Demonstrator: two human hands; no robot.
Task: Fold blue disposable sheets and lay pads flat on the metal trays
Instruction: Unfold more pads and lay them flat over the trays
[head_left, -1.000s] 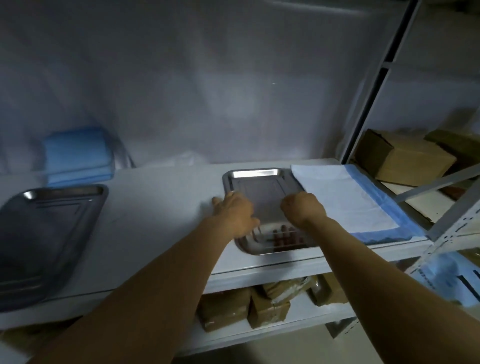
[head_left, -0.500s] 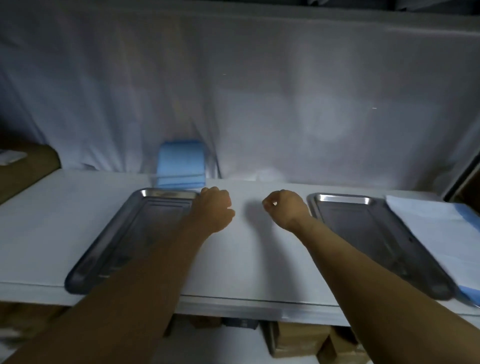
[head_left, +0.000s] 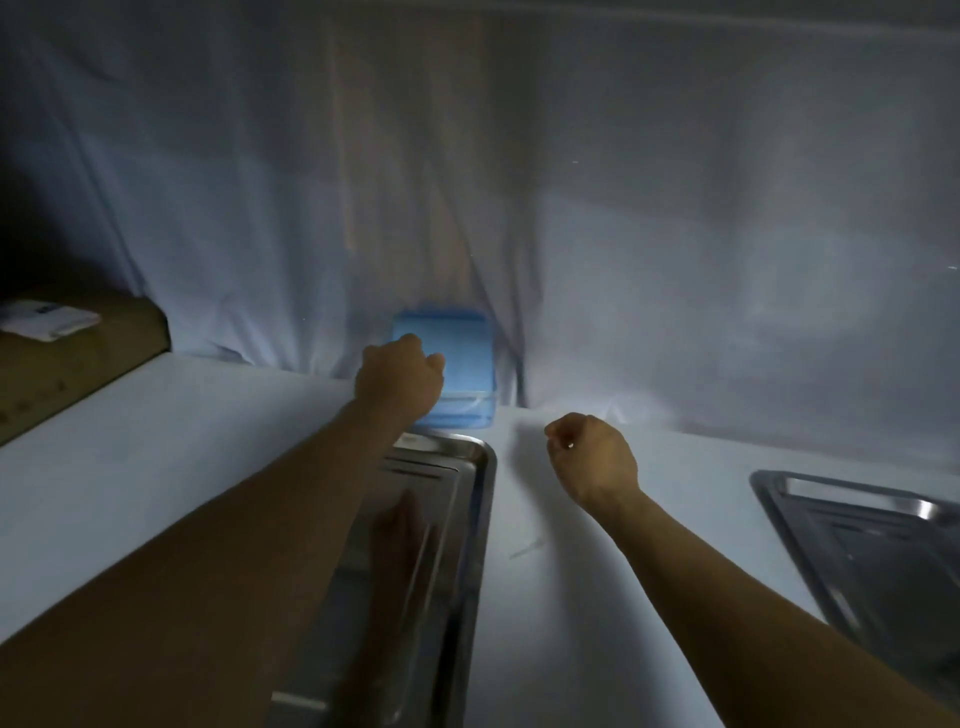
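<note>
The left hand (head_left: 400, 379) is now reaching the one blue sheet stack (head_left: 457, 353) behind the left metal tray (head_left: 480, 467); I cannot tell its grip. The right hand (head_left: 592, 457) is staying curled, empty, between that tray and the second metal tray (head_left: 841, 491).

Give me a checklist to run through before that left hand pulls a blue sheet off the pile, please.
1. Left hand at the blue stack: ok, it overlaps the stack's left side.
2. Grip on a sheet: cannot tell, the fingers are curled and the contact is hidden.
3. Left tray ready: ok, no sheet shows on it, though the forearm crosses it.
4. Right hand free to help: ok, curled above the table, nothing visible in it.
5. Right tray ready: cannot tell, the picture's edge cuts it off.
</note>
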